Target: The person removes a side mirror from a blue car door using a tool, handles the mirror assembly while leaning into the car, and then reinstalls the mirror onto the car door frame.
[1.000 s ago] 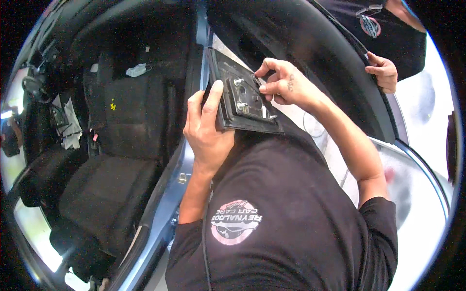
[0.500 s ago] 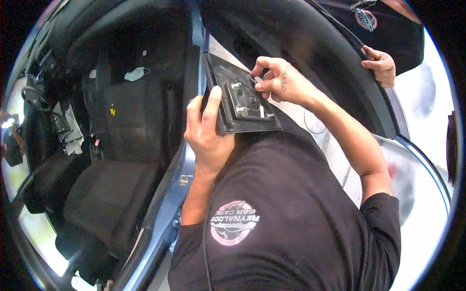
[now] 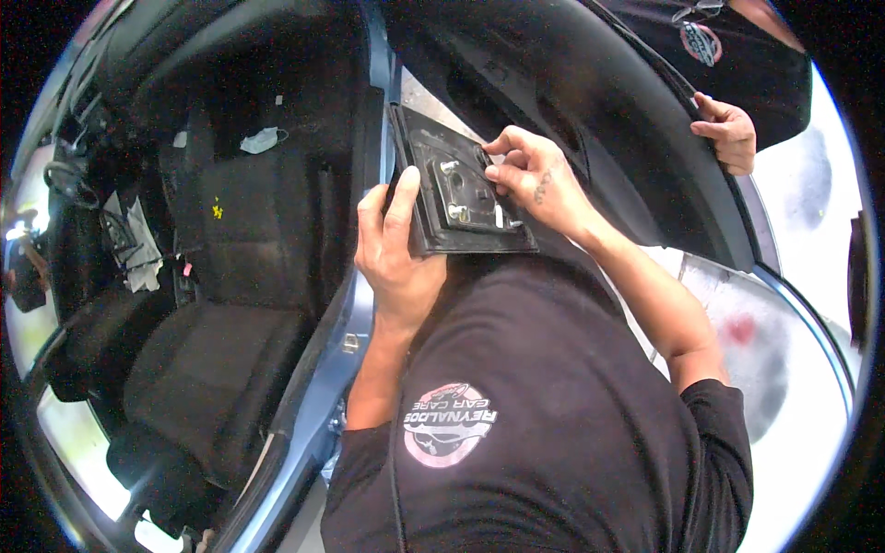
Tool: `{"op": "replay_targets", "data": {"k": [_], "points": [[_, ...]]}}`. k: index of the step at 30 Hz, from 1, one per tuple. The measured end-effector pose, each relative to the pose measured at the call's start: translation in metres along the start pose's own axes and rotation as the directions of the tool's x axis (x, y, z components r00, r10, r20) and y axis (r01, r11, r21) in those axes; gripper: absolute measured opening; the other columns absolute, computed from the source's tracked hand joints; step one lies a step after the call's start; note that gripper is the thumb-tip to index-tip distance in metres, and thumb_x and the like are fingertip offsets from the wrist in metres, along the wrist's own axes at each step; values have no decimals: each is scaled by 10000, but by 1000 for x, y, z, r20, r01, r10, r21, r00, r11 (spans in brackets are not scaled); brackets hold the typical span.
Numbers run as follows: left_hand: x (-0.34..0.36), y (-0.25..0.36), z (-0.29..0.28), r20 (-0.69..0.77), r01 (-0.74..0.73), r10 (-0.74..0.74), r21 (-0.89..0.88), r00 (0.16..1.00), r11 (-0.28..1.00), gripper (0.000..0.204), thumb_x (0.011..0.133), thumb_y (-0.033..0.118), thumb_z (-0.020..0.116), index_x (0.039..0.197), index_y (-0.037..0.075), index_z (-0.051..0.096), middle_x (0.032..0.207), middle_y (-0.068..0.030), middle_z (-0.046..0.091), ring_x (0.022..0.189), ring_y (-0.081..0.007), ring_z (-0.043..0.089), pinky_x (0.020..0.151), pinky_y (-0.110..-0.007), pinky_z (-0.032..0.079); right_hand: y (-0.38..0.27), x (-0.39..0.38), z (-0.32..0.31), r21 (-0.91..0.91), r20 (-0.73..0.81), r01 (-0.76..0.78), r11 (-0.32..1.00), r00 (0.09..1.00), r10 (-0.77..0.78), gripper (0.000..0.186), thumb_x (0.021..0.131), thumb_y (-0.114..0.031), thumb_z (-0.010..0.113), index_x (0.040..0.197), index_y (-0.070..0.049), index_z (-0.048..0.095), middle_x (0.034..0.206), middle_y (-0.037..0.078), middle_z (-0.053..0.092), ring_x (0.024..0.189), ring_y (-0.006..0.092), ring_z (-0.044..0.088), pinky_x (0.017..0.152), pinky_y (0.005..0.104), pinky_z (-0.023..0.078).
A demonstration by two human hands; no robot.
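Note:
A black, roughly square plastic car part (image 3: 475,198) with a raised mount and several metal studs is held in front of my chest. My left hand (image 3: 396,253) grips its left side, thumb over the near face and fingers around the edge. At the part's upper right edge, my right hand (image 3: 535,170) is closed in a pinch, thumb and index finger together. Something small and dark shows at those fingertips, too small to name, and the other fingers are curled in.
To the left is a car's dark seat (image 3: 230,359) with a white face mask (image 3: 261,139) on it, beyond the blue door frame (image 3: 355,323). The open door (image 3: 636,138) stands right. Another person's hand (image 3: 726,134) holds the door's edge.
My right hand has shifted slightly right and down, its fingertips now closer against the part's edge. The left hand and the part have barely moved.

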State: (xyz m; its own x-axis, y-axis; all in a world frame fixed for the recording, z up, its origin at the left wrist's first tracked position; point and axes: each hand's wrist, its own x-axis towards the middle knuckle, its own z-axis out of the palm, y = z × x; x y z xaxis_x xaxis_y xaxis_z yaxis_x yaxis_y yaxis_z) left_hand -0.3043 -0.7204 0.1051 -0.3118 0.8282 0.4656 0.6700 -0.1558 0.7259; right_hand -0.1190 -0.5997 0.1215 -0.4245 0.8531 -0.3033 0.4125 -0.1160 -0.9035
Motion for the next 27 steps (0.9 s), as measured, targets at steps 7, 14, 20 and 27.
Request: {"op": "replay_targets", "data": {"k": [7,14,20,27], "points": [[-3,2,2,-1,-65,65,33,998,997,758,693,-12,850,1405,52,599,1256,-174,620,1139,-341,617,977,-411,514,-16,13,-23,-191,165,-1,982,986,33,219,890,-27,670,1101,20,635,781,76,680,635,107,590,579,286,466],[-6,-4,-3,6,1,-1,-50,1000,999,762,693,-16,844,1410,47,595,1254,-169,620,1142,-331,611,990,-403,505,-4,0,0,-180,24,118,977,993,-116,231,914,-12,668,1143,10,677,798,69,676,727,106,603,695,295,496],[-7,-4,-5,13,12,-12,-31,1000,999,777,689,-23,836,1421,48,586,1252,-164,620,1159,-324,602,1007,-406,495,-2,-9,8,-159,-36,92,983,994,-99,223,926,-26,668,1146,14,677,815,64,686,777,120,655,737,316,520],[-6,-4,-4,19,32,-31,-55,999,998,767,690,-32,831,1415,44,591,1254,-159,624,1160,-320,604,1013,-404,492,3,-7,9,-274,-44,197,941,975,-217,207,937,-45,673,1134,18,681,793,81,693,690,117,655,622,304,520]]}}
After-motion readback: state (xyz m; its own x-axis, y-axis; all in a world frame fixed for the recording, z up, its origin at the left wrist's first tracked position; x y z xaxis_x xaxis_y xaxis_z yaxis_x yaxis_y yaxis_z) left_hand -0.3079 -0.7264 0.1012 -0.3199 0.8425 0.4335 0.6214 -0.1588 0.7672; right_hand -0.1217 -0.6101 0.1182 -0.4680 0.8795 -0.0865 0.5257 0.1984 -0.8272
